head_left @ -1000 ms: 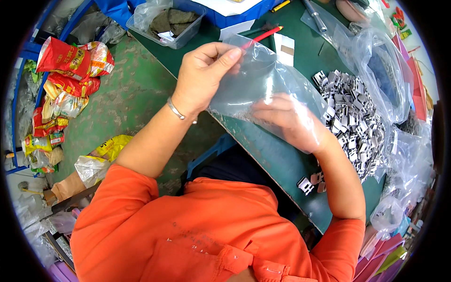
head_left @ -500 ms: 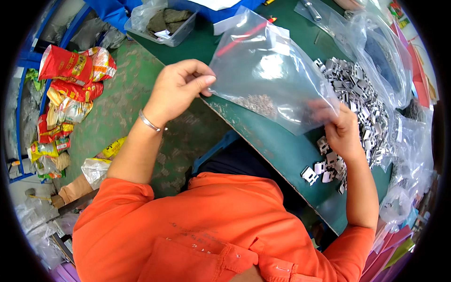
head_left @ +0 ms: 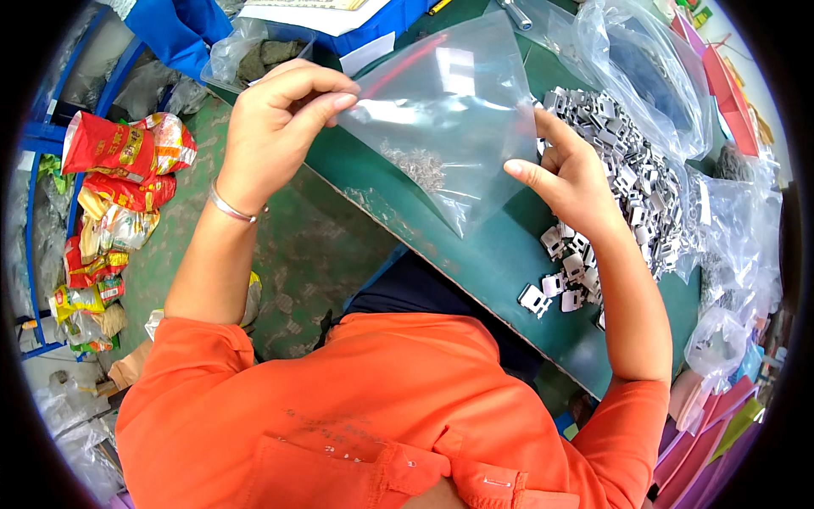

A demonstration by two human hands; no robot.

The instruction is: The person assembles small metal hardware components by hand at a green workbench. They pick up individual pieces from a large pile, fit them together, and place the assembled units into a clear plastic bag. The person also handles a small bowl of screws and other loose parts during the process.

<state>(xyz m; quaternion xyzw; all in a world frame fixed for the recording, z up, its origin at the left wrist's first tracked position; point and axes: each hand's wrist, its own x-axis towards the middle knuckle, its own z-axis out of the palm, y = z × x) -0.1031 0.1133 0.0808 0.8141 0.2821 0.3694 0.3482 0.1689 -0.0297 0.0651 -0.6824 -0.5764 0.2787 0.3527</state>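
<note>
Bag (head_left: 483, 64), clear and loose, is stretched out over the green tabletop (head_left: 483, 280) in the head view, with a clump of tiny pale bits (head_left: 420, 170) lying in its lower part. I can't tell whether its bottom corner touches the surface beneath.

The person's left hand (head_left: 284, 123) pinches the bag's left corner between thumb and forefinger, a silvery bracelet (head_left: 231, 206) round the wrist. The right hand (head_left: 577, 178) is at the bag's other edge, thumb spread away from the fingers. Plastic partly veils those fingertips, so I can't say whether they grip anything.

Just beside the right hand sits a heap of metal clips (head_left: 632, 182), piled thick, with several strays spread toward the near edge; one clip (head_left: 534, 299) lies at the outer end of these. Past the heap, more clear plastic (head_left: 649, 68) is bunched up. Near the bag's far side I see a blue bin (head_left: 377, 25), and beyond the left hand a see-through tub (head_left: 225, 81) holding dark cloth (head_left: 267, 58).

Off to the left, red packets (head_left: 110, 148) crowd against a blue rack (head_left: 47, 140) by the worn green floor (head_left: 284, 246). The person wears an orange shirt (head_left: 356, 382).
</note>
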